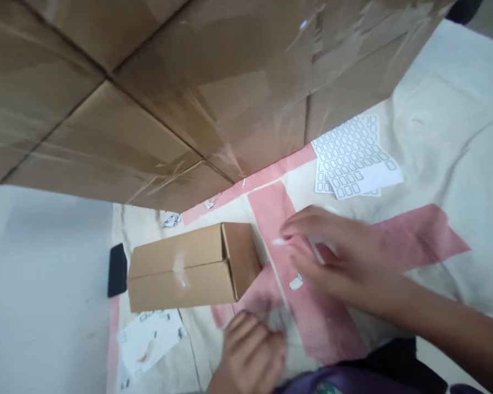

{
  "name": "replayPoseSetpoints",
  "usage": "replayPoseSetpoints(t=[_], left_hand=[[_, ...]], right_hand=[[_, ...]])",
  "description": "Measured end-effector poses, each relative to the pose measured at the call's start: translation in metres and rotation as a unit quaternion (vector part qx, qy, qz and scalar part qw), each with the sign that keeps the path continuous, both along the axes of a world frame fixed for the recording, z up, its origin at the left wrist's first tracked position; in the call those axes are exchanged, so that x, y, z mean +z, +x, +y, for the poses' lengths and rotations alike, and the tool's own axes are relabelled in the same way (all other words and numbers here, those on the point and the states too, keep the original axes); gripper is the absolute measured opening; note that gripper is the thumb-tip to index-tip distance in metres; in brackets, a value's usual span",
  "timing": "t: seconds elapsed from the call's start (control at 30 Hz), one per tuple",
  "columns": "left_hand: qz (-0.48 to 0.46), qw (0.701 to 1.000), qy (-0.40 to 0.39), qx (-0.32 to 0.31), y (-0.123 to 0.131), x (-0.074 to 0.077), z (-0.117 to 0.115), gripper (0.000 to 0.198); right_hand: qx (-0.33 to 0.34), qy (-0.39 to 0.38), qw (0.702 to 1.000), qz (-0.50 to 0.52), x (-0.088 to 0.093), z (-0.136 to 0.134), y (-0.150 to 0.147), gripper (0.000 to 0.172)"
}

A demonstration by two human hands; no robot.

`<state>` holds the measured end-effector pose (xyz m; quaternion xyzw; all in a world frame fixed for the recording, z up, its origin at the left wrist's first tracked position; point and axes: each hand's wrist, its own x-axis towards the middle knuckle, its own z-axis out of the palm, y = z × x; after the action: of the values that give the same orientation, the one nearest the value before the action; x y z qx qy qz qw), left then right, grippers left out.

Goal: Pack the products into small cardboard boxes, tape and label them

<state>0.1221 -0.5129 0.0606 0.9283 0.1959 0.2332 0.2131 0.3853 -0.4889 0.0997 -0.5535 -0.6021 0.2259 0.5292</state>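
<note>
A small brown cardboard box [189,271], taped along its top seam, lies on a cream cloth with pink patches [419,235]. My right hand [332,257] hovers just right of the box, blurred by motion, its fingers pinched on a small white sticker near the fingertips. My left hand [250,353] rests on the cloth below the box, fingers curled; whether it holds anything is hidden. A loose white sticker [296,282] lies on the pink patch between the hands.
Large taped cardboard cartons [168,93] tower at the back. Sheets of small white labels [355,156] lie at the upper right. A dark phone-like object [117,270] sits left of the box, and a printed white sheet [150,339] lies below it.
</note>
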Motion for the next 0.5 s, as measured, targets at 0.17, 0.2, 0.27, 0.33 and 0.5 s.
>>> replayPoseSetpoints(t=[0.17, 0.2, 0.27, 0.33, 0.5], left_hand=[[-0.073, 0.948, 0.092, 0.295, -0.102, -0.017, 0.035, 0.019], [-0.096, 0.928, 0.075, 0.352, -0.118, -0.019, 0.040, 0.025], [-0.129, 0.894, -0.010, 0.429, -0.139, -0.024, 0.051, 0.047], [-0.163, 0.865, -0.120, 0.460, -0.143, -0.028, 0.060, 0.062], [-0.227, 0.792, -0.208, 0.527, -0.102, -0.032, 0.061, 0.075]], right_hand=[[-0.060, 0.010, 0.995, 0.073, -0.057, 0.016, -0.066, 0.040], [-0.061, 0.006, 0.996, 0.072, -0.067, 0.017, -0.071, 0.045], [-0.049, 0.004, 0.997, 0.059, -0.078, 0.017, -0.074, 0.051], [-0.041, 0.007, 0.998, 0.044, -0.080, 0.018, -0.072, 0.051], [-0.038, 0.006, 0.999, 0.035, -0.070, 0.024, -0.063, 0.049]])
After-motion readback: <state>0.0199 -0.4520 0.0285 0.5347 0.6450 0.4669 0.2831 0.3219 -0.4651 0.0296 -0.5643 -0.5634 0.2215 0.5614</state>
